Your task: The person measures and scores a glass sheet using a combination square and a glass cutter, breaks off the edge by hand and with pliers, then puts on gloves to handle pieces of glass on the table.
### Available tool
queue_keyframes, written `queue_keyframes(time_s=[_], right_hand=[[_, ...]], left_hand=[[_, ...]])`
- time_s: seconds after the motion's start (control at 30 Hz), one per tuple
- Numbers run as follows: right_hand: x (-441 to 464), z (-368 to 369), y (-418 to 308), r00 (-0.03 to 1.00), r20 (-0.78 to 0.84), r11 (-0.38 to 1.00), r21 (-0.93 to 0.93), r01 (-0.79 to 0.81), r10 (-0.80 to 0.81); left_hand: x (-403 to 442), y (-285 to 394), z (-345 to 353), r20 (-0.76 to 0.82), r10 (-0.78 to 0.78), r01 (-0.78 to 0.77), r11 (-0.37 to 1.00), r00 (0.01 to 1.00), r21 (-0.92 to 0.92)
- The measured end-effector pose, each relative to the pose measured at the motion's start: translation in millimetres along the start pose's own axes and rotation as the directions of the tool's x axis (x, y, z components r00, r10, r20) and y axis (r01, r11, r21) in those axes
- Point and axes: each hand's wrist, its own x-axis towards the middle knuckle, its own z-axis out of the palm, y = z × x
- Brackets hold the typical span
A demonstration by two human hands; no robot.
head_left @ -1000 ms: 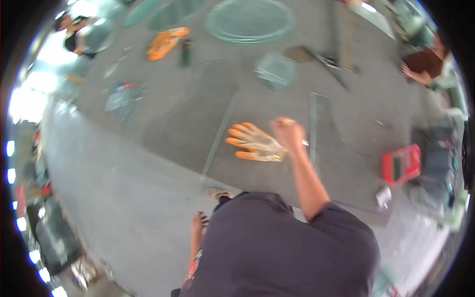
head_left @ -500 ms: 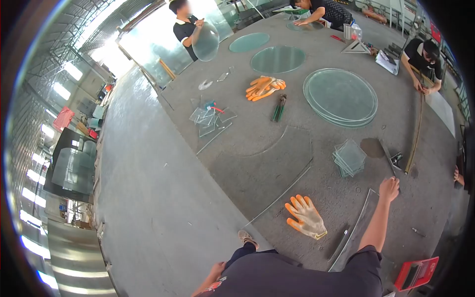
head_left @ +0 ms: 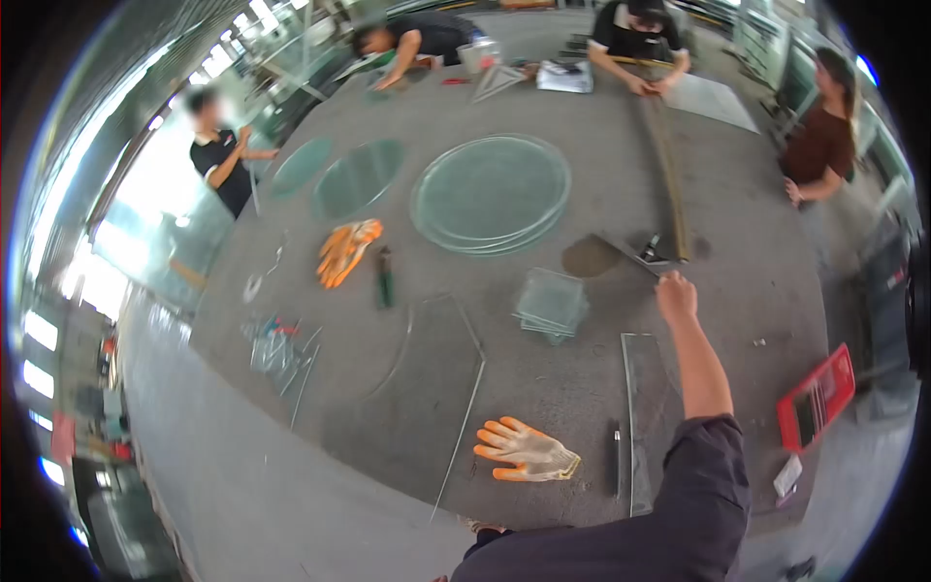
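Since the earlier frame, the right hand (head_left: pixel 678 296) has been moved from beside the single glove to the near end of a flat metal bar (head_left: pixel 626 254); the left hand, previously visible, is now out of view, so its grip cannot be told.

From left to right: glass scraps (head_left: pixel 276 349) are heaped on the table (head_left: pixel 592 388). A pair of orange gloves (head_left: pixel 349 252) is placed beyond them, with pliers (head_left: pixel 386 278) just beside. A sheet of glass with a curved edge (head_left: pixel 417 388) is laid flat. Large glass discs (head_left: pixel 493 189) are stacked beyond it. The single glove (head_left: pixel 527 453) is laid near the table edge, its fingers directed left. Small glass plates (head_left: pixel 551 303) are loosely stacked between the discs and this glove.

The metal bar is laid on the table to the right of the plates, beside a dark round patch (head_left: pixel 590 255). Its long axis is slanted from far left to near right, with the near end directed at the right hand. The fingers are curled together there; whether the bar is pinched cannot be told. A glass strip (head_left: pixel 645 407) is positioned nearer the body, and a red case (head_left: pixel 817 398) is located at far right.

The reach is judged complete or nearly so. The discs are already round and stacked; the bar is not yet lifted.
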Motion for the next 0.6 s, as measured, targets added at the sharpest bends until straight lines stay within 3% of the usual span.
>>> queue_keyframes(time_s=[0.13, 0.3, 0.37, 0.47, 0.57, 0.6], right_hand=[[5, 9, -5, 0.996, 0.085, 0.998, -0.069, -0.011, 0.017], [13, 1, -13, 0.997, 0.067, 0.999, -0.013, -0.043, 0.044], [24, 6, -16, 0.99, 0.13, 0.999, -0.009, -0.051, 0.052], [41, 3, -16, 0.954, 0.222, 0.971, 0.083, -0.222, 0.199], [43, -57, -22, 0.915, 0.393, 0.978, 0.134, -0.158, 0.094], [44, -61, -27, 0.948, 0.307, 0.978, 0.157, -0.134, 0.081]], left_hand=[[11, 68, -14, 0.02, 0.003, -0.003, 1.0, 1.0, -0.015], [12, 91, -14, 0.031, 0.032, -0.032, 0.999, 0.999, -0.006], [9, 87, -14, 0.031, 0.032, -0.033, 0.999, 0.999, 0.008], [-1, 72, -14, 0.026, 0.03, -0.031, 0.999, 0.999, 0.037], [-18, 39, -15, 0.018, 0.048, -0.049, 0.995, 0.999, 0.084], [-25, 28, -16, 0.015, 0.065, -0.067, 0.992, 0.998, 0.106]])
